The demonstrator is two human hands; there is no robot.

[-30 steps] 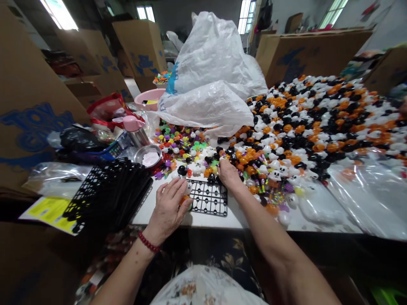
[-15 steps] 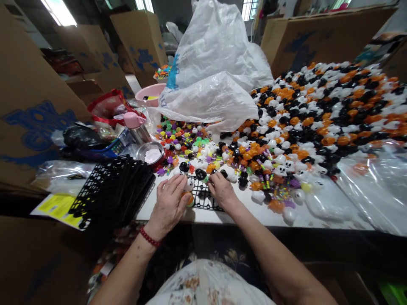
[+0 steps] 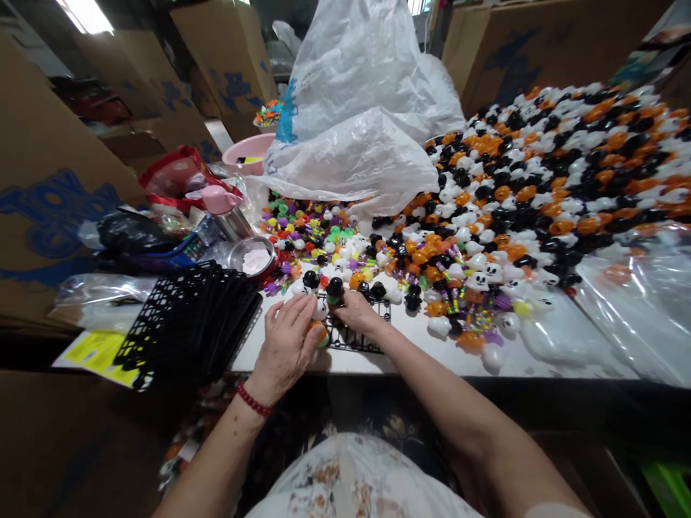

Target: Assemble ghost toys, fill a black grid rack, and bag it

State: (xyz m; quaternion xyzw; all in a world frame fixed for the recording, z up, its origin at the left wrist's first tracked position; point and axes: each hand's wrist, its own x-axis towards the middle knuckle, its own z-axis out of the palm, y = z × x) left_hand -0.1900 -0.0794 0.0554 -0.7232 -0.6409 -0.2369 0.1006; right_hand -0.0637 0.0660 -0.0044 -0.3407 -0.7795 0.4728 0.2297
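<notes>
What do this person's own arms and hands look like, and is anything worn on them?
Both the left hand and right hand are bare, without gloves. A dark red beaded bracelet circles the left wrist; the right wrist shows none. The forearms are uncovered, with what may be a pale sleeve edge on the right arm.

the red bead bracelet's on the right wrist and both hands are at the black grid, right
Wrong side: the head view shows the red bead bracelet on the left wrist. The left hand and right hand are both at the black grid, as you say.
</notes>
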